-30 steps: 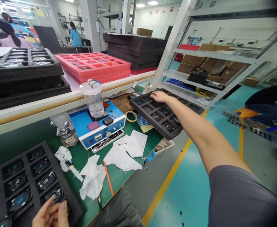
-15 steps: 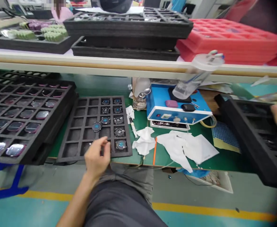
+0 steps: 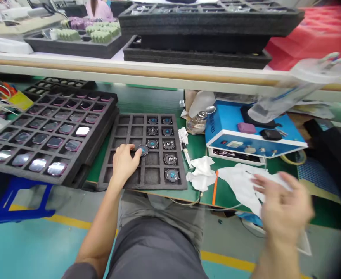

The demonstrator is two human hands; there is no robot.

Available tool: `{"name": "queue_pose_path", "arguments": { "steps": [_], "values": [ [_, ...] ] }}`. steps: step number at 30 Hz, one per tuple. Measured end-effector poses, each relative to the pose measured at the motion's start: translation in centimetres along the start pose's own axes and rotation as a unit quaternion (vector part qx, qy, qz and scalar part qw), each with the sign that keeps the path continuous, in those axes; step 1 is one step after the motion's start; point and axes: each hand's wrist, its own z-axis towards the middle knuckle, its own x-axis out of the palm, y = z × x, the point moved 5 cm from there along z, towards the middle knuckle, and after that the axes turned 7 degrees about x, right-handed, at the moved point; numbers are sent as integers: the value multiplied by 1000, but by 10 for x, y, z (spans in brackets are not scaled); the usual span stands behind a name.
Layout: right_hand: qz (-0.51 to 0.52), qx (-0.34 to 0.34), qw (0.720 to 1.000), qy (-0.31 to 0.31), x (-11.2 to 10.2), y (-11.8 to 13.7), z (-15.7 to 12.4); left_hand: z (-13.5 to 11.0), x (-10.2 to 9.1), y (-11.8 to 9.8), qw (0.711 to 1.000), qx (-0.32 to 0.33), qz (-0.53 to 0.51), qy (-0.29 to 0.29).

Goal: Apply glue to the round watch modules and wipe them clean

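Note:
My left hand [image 3: 125,162] reaches over a black foam tray [image 3: 183,182], thumb and index finger curled at the left edge of a round watch module [image 3: 143,150]. This module has a dark face with a blue centre and lies across a divider between pockets. Other round modules, such as one watch module [image 3: 172,175], sit in the two right-hand columns. My right hand [image 3: 285,205] is raised above the front edge of the bench on the right, smeared by motion, its fingers apart with nothing seen in them.
On the left stands a stacked foam tray [image 3: 71,162] of square watch faces. Right of centre are a white wipe [image 3: 202,172], an orange stick [image 3: 215,188], a syringe [image 3: 187,155], a glass bottle [image 3: 198,123] and a blue machine [image 3: 231,128]. A shelf [image 3: 158,79] crosses above.
My right hand has left the dark foam tray at the far right and come inward. My left hand has moved up to the round watch module. The view has turned left.

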Motion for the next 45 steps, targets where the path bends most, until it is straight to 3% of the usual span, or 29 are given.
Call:
{"name": "queue_pose_path", "arguments": {
  "steps": [2, 6, 12, 18, 21, 23, 26, 28, 34, 40, 42, 45],
  "values": [
    [85, 16, 996, 33, 26, 5, -26, 5, 5, -5, 999, 0, 30, 27],
    [61, -26, 990, 125, 60, 24, -39, 13, 11, -8, 996, 9, 63, 54],
    [49, -16, 993, 108, 60, 28, -19, 19, 17, -9, 999, 0, 14, 28],
    [21, 14, 998, 62, 47, 8, -13, 21, 26, -10, 987, -17, -158, -15],
    [-3, 24, 999, 46, 40, -3, -11, 17, 27, -15, 951, -39, -299, -72],
    [-20, 21, 999, 41, 39, -7, -10, 10, 29, -22, 901, -52, -421, -93],
    [-34, 11, 998, 42, 40, -7, -6, -2, 37, -38, 828, -78, -549, -78],
    [-39, -3, 998, 49, 43, -4, -2, -9, 42, -45, 803, -105, -583, -66],
    [-71, -110, 983, 130, 53, 22, -7, -18, 50, -44, 791, -119, -593, -94],
    [-149, -238, 927, 249, 68, 36, -36, -18, 52, -38, 765, -125, -623, -106],
    [-125, -251, 931, 232, 66, 43, -32, -19, 51, -37, 755, -132, -631, -115],
    [-32, -204, 968, 146, 48, 64, -12, -19, 48, -36, 733, -142, -652, -132]
  ]
}}
